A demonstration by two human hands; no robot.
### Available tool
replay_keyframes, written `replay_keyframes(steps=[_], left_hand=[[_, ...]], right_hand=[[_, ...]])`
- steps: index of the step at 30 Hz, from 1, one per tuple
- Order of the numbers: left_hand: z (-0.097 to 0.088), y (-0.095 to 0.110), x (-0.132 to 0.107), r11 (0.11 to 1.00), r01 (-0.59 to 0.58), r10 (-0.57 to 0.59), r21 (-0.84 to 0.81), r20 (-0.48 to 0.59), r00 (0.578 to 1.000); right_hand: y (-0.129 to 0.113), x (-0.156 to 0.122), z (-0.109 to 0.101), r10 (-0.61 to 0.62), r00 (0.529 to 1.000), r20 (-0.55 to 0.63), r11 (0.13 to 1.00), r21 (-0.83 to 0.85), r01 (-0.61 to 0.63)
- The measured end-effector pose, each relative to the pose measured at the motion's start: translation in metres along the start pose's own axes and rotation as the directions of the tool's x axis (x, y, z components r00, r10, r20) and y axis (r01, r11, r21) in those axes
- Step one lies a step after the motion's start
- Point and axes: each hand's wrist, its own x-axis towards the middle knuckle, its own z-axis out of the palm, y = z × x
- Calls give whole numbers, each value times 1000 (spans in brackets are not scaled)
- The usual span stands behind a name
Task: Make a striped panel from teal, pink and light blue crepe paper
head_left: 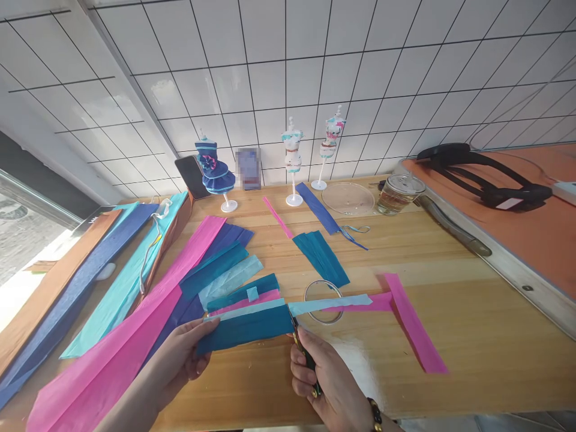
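Between its thumb and fingers, my left hand [191, 351] pinches one end of a folded teal crepe paper strip [247, 330] with a light blue edge along its top. My right hand [326, 372] is wrapped round small black-and-gold scissors [306, 354], whose blades meet the right end of that strip. A pale blue strip [333, 304] extends right from the blades, over a roll of clear tape [310, 290] and a pink strip [378, 302]. Just behind my left hand lie layered teal, pink and light blue pieces, with a small light blue square [252, 293] on top.
Long crepe sheets cover the left side, including a pink sheet [135, 342]. Three small dress forms stand at the back, one wearing a blue ruffled dress [216, 171]. A lidded glass jar [398, 195], a clear round lid [348, 198] and a black headset [490, 177] are at right.
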Motion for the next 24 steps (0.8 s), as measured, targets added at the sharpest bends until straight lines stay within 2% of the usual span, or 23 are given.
replay_keyframes(steps=[9,15,18,20,24], left_hand=[[-6,-4,2,1000,-16,15,12,27,1000],[-15,-7,0,997,-67,67,47,1,998],[-20,-13,0,983,-77,73,165,32,997],[-22,-17,1,958,-67,77,278,-24,997],[-25,-16,2,850,26,127,526,-252,959]], right_hand=[[-4,-1,-5,51,999,-12,998,-39,-51],[-24,-4,-18,155,988,-11,979,-131,-156],[-34,-6,-24,292,957,-1,943,-166,-288],[-40,-8,-27,389,921,18,905,-196,-378],[-52,-11,-33,487,873,9,840,-278,-466]])
